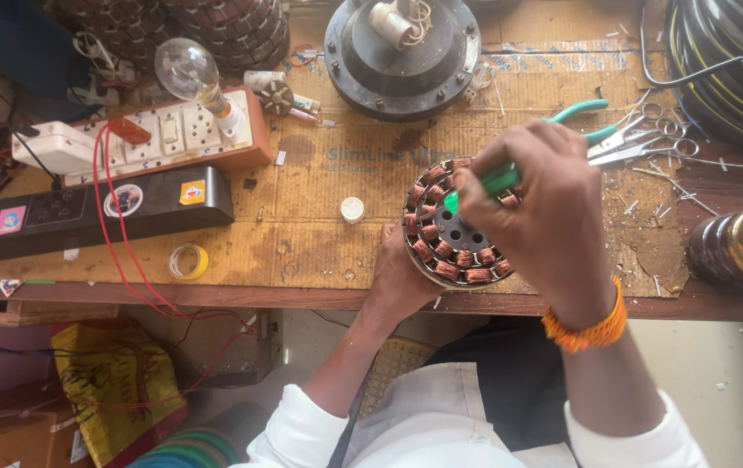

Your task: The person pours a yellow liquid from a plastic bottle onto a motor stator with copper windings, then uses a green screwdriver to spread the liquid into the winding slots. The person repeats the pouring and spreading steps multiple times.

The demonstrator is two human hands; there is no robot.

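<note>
Your right hand (pixel 553 208) has its grip closed around a green-handled tool (pixel 491 182), tip down on the dark hub of the round stator ringed with copper wire coils (pixel 456 224). Your left hand (pixel 397 273) cups the stator's near edge from below, fingers mostly hidden, so I cannot tell how that grip is set. The stator sits at the front edge of the cardboard-covered wooden tabletop (pixel 319 243). Scissors (pixel 640 139) lie just beyond; a small white cap (pixel 351 209) lies to the left.
</note>
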